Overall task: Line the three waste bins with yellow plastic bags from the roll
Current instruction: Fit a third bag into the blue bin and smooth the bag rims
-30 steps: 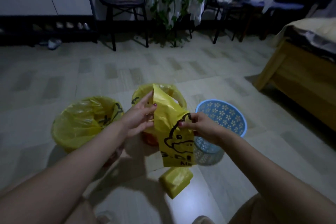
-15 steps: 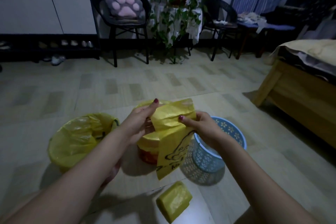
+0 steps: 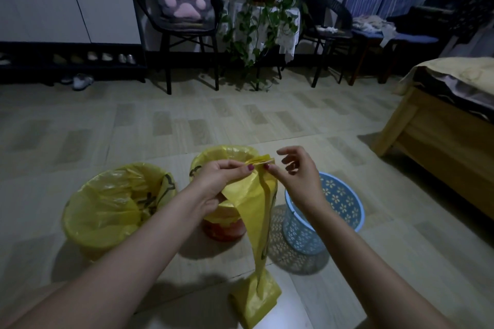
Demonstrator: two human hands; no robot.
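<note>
A yellow plastic bag (image 3: 260,208) hangs in front of me, its top edge pinched by my left hand (image 3: 217,183) and my right hand (image 3: 299,177) close together. Its lower end reaches down to the flat yellow roll of bags (image 3: 254,299) on the floor. Behind it stand three bins in a row. The left bin (image 3: 107,208) is lined in yellow. A yellow liner also covers the orange middle bin (image 3: 224,230). To the right, the blue lattice bin (image 3: 334,211) has no bag in it.
A wooden bed frame (image 3: 441,136) stands at the right. Two black chairs (image 3: 181,21), a potted plant (image 3: 262,8) and a shoe rack (image 3: 66,61) line the far wall. Tiled floor (image 3: 187,120) stretches between them and the bins.
The bag has been drawn up and stretched into a long narrow strip. Both hands have come together at its top edge. The view has tilted upward.
</note>
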